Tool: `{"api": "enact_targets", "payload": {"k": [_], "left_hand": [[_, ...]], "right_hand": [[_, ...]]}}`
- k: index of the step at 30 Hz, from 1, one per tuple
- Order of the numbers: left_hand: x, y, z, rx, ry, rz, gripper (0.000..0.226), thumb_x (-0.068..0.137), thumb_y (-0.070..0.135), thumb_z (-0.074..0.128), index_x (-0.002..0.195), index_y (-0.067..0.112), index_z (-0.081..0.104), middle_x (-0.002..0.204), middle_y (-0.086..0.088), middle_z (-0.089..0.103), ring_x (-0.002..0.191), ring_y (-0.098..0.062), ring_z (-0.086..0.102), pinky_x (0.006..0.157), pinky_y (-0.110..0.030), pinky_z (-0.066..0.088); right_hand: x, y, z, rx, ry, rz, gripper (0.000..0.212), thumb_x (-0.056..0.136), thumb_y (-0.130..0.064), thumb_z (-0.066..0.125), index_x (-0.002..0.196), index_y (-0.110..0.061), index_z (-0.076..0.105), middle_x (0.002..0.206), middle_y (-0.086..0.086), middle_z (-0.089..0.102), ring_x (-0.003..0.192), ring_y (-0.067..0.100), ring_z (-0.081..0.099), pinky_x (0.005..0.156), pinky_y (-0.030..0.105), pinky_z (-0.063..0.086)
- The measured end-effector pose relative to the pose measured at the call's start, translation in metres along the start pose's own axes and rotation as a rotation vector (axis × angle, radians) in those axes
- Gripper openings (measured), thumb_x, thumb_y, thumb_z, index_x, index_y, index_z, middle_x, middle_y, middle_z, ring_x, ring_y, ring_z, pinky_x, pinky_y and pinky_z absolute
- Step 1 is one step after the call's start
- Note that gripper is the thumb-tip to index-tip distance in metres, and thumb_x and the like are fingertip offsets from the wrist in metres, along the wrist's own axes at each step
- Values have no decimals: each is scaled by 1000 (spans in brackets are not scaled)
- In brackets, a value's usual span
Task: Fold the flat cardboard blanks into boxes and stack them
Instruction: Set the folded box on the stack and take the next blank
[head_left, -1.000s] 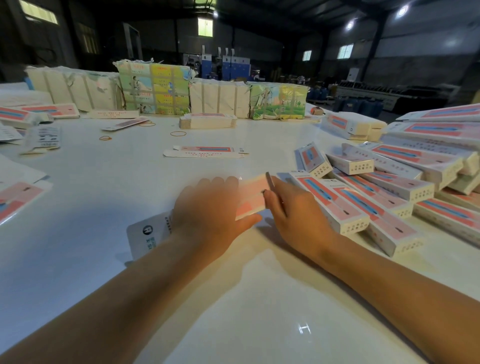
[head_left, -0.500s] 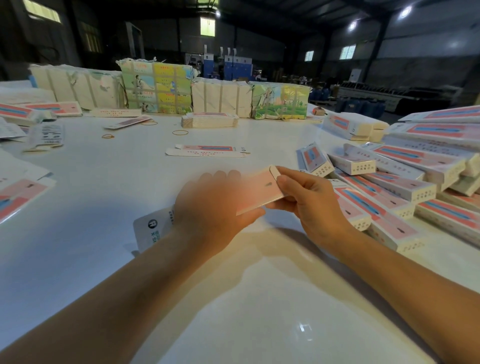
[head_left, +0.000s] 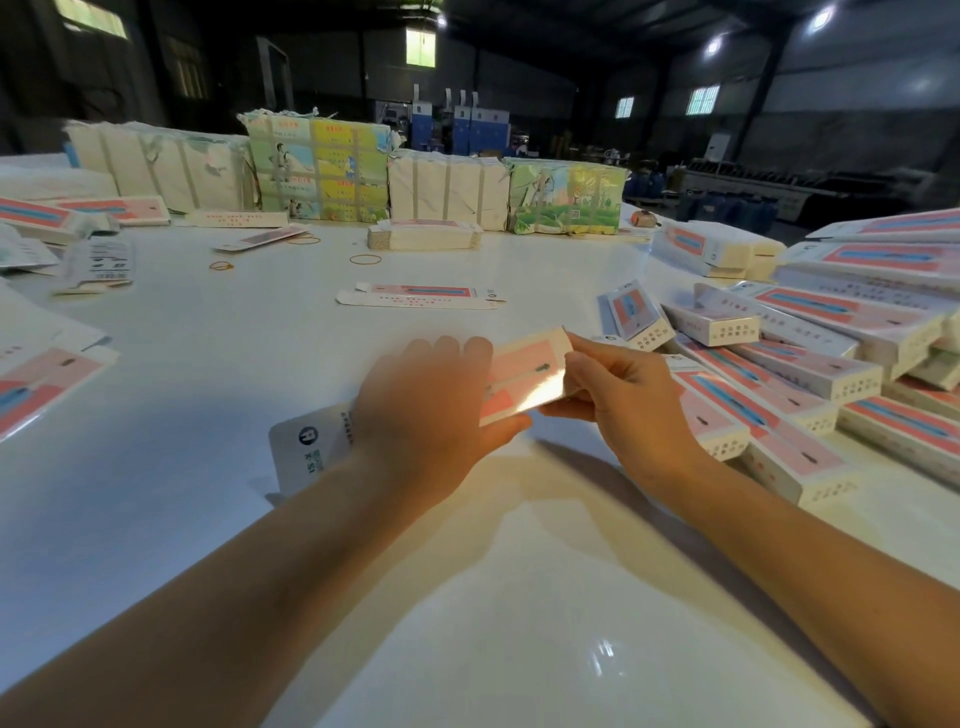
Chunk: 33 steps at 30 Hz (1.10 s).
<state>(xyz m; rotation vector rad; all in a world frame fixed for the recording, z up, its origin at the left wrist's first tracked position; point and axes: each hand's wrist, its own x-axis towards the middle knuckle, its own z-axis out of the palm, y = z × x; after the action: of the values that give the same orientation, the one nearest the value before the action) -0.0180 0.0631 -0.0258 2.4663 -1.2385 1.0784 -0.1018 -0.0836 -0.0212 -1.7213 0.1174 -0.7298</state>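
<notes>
Between both hands' grips (head_left: 540, 384), blank (head_left: 522, 382)

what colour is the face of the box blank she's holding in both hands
Pink with a white border, best seen in the head view on the blank between the left hand and right hand.

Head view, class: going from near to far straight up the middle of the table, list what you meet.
Box blank held in both hands → single flat blank lying on the table → stack of flat blanks → white wrapped bundle.
</notes>
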Motion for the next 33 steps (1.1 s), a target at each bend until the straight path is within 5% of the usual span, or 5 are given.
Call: {"api": "enact_targets", "payload": {"k": [5, 17, 22, 27, 33], "left_hand": [[1, 4, -1, 123, 7, 5, 64, 78, 68, 52, 104, 10, 61, 81, -7, 63, 69, -23, 59, 56, -27, 38], [0, 5, 1, 100, 45, 74, 57, 72, 65, 58, 83, 9, 62, 63, -5, 57, 53, -22, 54, 48, -26, 35], [3, 1, -4, -47, 15, -40, 70, 77, 65, 35, 95, 3, 63, 74, -12, 63, 60, -30, 59, 51, -30, 44], [5, -3, -4, 9, 22, -34, 68, 77, 65, 35, 87, 3, 62, 67, -10, 60, 54, -28, 57, 47, -26, 40], [9, -26, 0, -39, -46, 4, 68, 66, 69, 62, 101, 11, 59, 79, -6, 64, 62, -25, 60, 50, -25, 37]], "right_hand": [[-3, 0, 3, -174, 15, -55, 30, 90, -13, 41, 83, -20, 69, 81, -1, 71, 83, 22, 67, 84, 43, 56], [-7, -3, -4, -675, -41, -197, 26, 93, -10, 46, 75, -24, 58, 60, -13, 61, 55, 1, 55, 51, 9, 38], [-2, 0, 4, -418, -41, -114, 24, 97, -15, 44, 106, -19, 65, 86, 6, 70, 78, 29, 60, 70, 39, 52], [-7, 8, 10, -383, -58, -94, 28, 93, -12, 50, 114, -23, 65, 92, -15, 70, 83, -4, 62, 72, 12, 47], [-2, 6, 1, -565, -203, -134, 55, 92, -20, 55, 143, -31, 37, 144, -8, 45, 128, 9, 44, 108, 36, 38]]}}
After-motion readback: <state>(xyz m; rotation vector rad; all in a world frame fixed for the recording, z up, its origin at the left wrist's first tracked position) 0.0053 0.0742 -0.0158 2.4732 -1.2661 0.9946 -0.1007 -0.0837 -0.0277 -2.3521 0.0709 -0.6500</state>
